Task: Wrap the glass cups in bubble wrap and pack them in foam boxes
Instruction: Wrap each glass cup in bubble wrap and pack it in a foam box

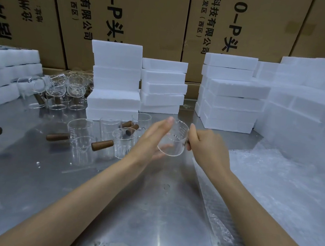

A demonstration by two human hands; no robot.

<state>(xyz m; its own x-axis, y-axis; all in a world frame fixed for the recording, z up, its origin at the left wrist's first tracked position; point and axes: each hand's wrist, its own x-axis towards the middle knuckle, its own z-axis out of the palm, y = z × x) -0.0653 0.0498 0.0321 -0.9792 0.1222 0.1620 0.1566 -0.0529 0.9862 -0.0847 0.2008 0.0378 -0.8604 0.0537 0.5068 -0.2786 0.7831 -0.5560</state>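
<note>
Right hand (pixel 205 146) grasps the glass cup (pixel 173 139) by its handle, left hand (pixel 151 139) released, steadying its side above the worktop (pixel 108 197), left of the bubble wrap (pixel 272 186), probably to wrap it.

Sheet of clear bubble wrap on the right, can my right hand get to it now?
Probably yes: the bubble wrap lies uncovered beside the right hand, which grips the clear glass cup.

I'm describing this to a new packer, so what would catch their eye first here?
First, the clear glass cup held mid-air at centre, right hand gripping its handle, left hand flat against its side. Then the white foam boxes stacked behind, and the bubble wrap spread at right.
</note>
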